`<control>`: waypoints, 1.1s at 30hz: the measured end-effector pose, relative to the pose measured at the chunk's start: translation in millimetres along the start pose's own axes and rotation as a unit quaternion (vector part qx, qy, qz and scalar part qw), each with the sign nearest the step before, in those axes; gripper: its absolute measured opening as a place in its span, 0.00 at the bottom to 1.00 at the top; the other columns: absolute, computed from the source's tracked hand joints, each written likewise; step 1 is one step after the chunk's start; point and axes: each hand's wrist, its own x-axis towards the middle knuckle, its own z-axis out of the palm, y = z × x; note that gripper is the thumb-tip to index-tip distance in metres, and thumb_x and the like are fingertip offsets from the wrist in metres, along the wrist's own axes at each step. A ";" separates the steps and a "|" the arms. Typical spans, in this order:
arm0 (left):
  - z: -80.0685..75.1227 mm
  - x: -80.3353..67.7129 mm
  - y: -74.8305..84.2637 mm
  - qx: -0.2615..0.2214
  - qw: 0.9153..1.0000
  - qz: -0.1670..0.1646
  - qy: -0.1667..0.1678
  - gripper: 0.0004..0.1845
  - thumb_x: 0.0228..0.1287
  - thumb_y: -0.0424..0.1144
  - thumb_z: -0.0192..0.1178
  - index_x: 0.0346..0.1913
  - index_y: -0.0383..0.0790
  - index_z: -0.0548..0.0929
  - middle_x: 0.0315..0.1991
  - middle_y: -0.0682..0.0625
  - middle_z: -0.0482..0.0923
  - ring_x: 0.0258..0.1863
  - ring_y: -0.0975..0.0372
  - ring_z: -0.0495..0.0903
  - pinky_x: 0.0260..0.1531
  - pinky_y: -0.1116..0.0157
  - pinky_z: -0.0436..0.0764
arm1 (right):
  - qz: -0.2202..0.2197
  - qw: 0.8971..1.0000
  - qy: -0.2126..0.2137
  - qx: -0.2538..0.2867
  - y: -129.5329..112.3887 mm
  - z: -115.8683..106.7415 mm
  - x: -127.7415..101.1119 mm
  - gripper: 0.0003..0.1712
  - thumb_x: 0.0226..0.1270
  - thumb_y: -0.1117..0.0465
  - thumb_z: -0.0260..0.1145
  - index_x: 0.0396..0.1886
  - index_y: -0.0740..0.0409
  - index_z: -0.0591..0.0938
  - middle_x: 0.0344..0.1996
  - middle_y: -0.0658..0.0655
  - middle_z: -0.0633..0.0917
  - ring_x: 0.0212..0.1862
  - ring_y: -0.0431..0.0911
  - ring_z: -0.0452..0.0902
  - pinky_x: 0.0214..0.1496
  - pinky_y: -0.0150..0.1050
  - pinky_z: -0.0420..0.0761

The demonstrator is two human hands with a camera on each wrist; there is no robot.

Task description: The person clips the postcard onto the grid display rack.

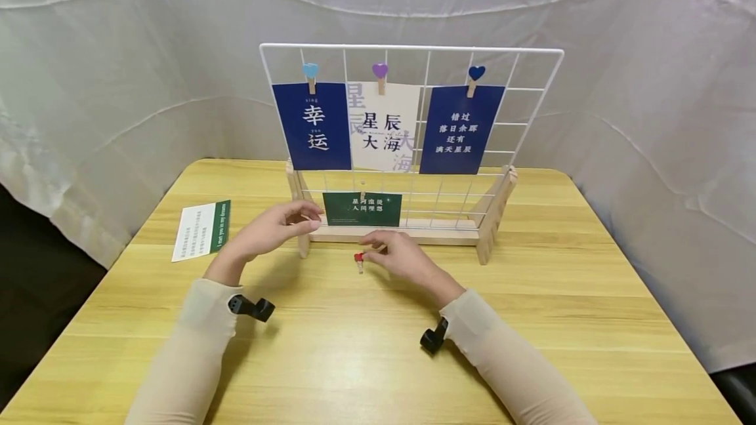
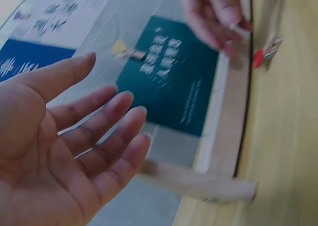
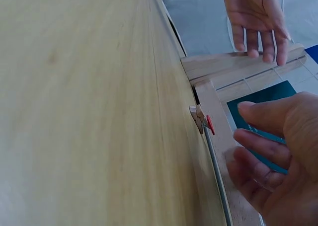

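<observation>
My two hands came nearest — my left hand loose and empty, my right hand relaxed just beside one red-heart clip on the table. The wire grid held four cards — three above, one green card below; its print blurred.

Lighting's soft and even, faint shadows under both arms on the table. Head view bends at the edges; left wrist view's pretty blurry.
</observation>
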 end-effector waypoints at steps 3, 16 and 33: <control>-10.7 -4.3 -3.5 -0.013 1.000 -0.006 -0.007 0.18 0.72 0.45 0.57 0.58 0.38 0.77 0.55 0.43 0.76 0.52 0.52 0.75 0.55 0.52 0.73 | 0.008 1.000 -0.023 0.001 1.1 1.0 -0.2 0.19 0.67 0.57 0.69 0.57 0.53 0.82 0.51 0.52 0.84 0.48 0.46 0.81 0.54 0.42 0.79; -52.6 -25.6 -27.0 -0.018 0.996 -0.083 0.028 0.25 0.73 0.53 0.54 0.60 0.37 0.73 0.56 0.41 0.75 0.55 0.51 0.74 0.57 0.53 0.72 | -0.013 0.998 -0.052 -0.028 7.5 5.6 0.5 0.21 0.65 0.55 0.70 0.57 0.51 0.81 0.52 0.50 0.83 0.53 0.44 0.78 0.60 0.44 0.74; -70.3 -45.7 -77.2 0.102 0.950 -0.222 0.194 0.35 0.76 0.54 0.46 0.68 0.25 0.62 0.65 0.26 0.61 0.63 0.34 0.61 0.59 0.38 0.63 | -0.064 0.992 -0.062 -0.095 10.1 8.8 1.3 0.19 0.65 0.57 0.70 0.56 0.49 0.83 0.53 0.46 0.82 0.56 0.41 0.75 0.62 0.40 0.72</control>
